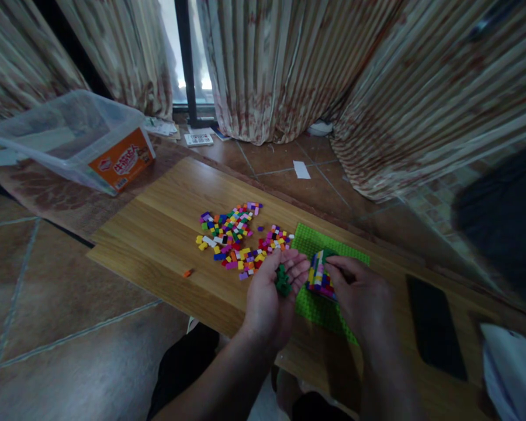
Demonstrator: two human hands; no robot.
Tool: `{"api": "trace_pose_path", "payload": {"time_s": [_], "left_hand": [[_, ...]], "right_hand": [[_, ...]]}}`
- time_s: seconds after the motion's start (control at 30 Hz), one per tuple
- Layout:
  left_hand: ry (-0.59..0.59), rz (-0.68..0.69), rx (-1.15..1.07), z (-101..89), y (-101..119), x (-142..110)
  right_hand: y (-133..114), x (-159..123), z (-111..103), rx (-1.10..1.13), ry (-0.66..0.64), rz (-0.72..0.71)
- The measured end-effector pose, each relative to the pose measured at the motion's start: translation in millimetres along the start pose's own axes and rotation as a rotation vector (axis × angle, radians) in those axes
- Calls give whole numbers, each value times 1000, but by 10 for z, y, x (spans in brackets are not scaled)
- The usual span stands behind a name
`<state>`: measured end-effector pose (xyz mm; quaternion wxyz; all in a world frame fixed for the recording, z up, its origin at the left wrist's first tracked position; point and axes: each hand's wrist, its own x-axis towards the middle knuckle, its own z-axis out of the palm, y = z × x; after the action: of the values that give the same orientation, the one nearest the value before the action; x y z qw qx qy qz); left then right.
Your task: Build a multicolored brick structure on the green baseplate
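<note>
The head view shows a wooden table (158, 216) running slantwise, its near edge passing under both forearms. The left hand (274, 298) is turned palm up and cupped, fingers loosely spread, with a small heap of dark green bricks (283, 280) in the palm. Its fingertips come close to the left side of a multicoloured brick build (319, 278), which stands on a bright green baseplate (307, 234). The right hand (363, 292) reaches in from the other side, thumb and forefinger drawn together at the top of the build; whether they pinch a brick cannot be told.

Studs show on the baseplate beyond the build and on its near side, while the space between the two hands is narrow. The plate's far corner lies near the table's far edge. To the left, loose bricks (234, 228) spread in a many-coloured patch, reaching almost to the plate. One orange brick (187, 273) lies apart, towards the near edge, with a wide stretch of wood around it. Right of the plate, a strip of wood separates it from a dark flat slab (436, 327). A clear plastic bin (70, 140) stands beyond the table's left end.
</note>
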<state>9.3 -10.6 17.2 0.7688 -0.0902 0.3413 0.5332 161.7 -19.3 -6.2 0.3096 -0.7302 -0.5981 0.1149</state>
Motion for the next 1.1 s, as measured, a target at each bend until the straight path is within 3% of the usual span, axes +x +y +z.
{"api": "trace_pose_path", "payload": {"time_s": [0.83, 1.1], "left_hand": [[-7, -8, 64, 13, 2, -36], [-23, -115, 93, 34, -47, -29]], "right_hand": [[-14, -10, 55, 84, 48, -58], [-77, -9, -114, 217, 214, 27]]}}
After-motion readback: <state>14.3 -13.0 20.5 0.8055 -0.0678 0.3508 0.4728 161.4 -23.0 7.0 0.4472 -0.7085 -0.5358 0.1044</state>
